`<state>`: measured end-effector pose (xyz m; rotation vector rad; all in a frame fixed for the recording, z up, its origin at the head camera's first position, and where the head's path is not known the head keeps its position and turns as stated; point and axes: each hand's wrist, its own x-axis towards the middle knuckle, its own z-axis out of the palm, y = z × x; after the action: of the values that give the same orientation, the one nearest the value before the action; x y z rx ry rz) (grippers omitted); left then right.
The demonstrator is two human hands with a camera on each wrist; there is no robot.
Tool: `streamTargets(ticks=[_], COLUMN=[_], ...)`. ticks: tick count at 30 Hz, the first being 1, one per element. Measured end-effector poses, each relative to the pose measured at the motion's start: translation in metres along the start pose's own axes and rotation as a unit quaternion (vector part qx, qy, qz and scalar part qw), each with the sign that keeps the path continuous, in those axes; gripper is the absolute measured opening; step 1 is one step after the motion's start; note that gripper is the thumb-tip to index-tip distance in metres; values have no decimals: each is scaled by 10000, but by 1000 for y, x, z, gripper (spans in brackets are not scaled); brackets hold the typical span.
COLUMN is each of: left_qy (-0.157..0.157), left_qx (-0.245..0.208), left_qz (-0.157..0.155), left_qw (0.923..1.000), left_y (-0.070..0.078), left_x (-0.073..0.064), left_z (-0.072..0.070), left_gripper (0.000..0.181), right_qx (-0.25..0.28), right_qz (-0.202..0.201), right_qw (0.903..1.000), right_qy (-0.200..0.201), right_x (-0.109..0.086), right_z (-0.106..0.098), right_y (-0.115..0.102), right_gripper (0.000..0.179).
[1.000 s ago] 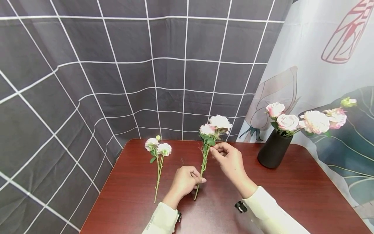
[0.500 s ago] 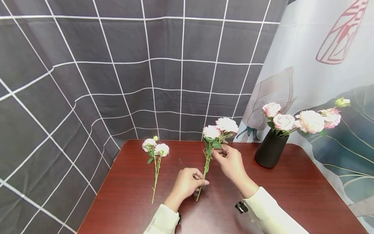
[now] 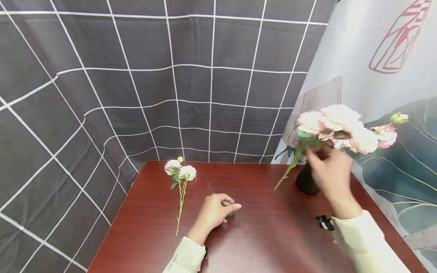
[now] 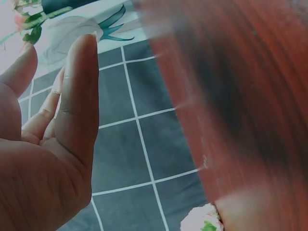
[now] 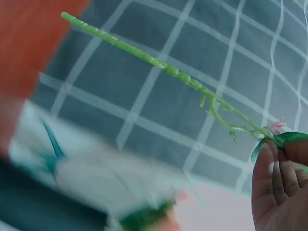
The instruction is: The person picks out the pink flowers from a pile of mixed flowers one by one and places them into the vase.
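My right hand (image 3: 330, 172) pinches a stem of pale pink flowers (image 3: 308, 123) near its leaves, close beside the black vase (image 3: 305, 180). The bare green stem (image 5: 163, 66) slants down to the left, its lower end free in the air. Behind the hand and blooms, part of the vase is hidden. Over the middle of the table, my left hand (image 3: 216, 210) holds nothing, its fingers loosely bent with thumb and index apart. Left of it, another flower stem (image 3: 181, 204) with white-pink blooms lies on the table.
Several pink flowers (image 3: 365, 140) stand in the vase and lean right. The red-brown table (image 3: 259, 235) meets a dark checked curtain (image 3: 191, 125) at the back. A pale printed curtain (image 3: 392, 94) hangs at the right.
My right hand has carried the flower stem up and right from mid-table to beside the vase. My left hand has let go of the stem and stays near its former spot.
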<state>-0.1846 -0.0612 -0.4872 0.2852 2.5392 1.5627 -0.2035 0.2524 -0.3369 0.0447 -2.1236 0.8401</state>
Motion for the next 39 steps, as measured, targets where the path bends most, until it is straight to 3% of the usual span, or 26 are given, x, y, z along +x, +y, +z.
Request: streamTargets(ticks=[3,4,7,11,15,18,22,31,35,39], left_qy=[13,5,1,42,89,61,-11,14,16,29], left_qx=[44,82,246,461,496,499,512,557,493,462], left_qz=[2,-17,-42,-27,18,45,-8,-19,-22,24], left_qw=[10000,10000,9997,9989,9987,9987,9987,9984,9988,9989], left_y=[2,2,1,-2,-3,-3,-4,-3,-4,-6], left_x=[1,2,2,2,2,2,1,1,1,0], left_z=[-1,-1,-2,-5,-6,-5,-6,-8,-7,-7], left_gripper=[25,26,29,30,28,28,31,29,26,25], right_qx=[34,-50,-334,-401,102,73,-349,-686,-825,-892], right_qz=[32,119,215,271,332,536,563,-74,202,335], right_qw=[9974,9959,9880,9799,9767,9752,9777,9856,9872,9875], right_qy=[714,900,1489,1935,2117,2144,1992,1546,1348,1257], right_x=[19,23,40,59,66,63,58,46,38,33], right_z=[-30,-39,-62,-82,-86,-83,-73,-51,-41,-31], right_y=[9,12,20,24,27,33,45,71,75,80], right_gripper=[27,21,24,35,42,42,33,38,44,35])
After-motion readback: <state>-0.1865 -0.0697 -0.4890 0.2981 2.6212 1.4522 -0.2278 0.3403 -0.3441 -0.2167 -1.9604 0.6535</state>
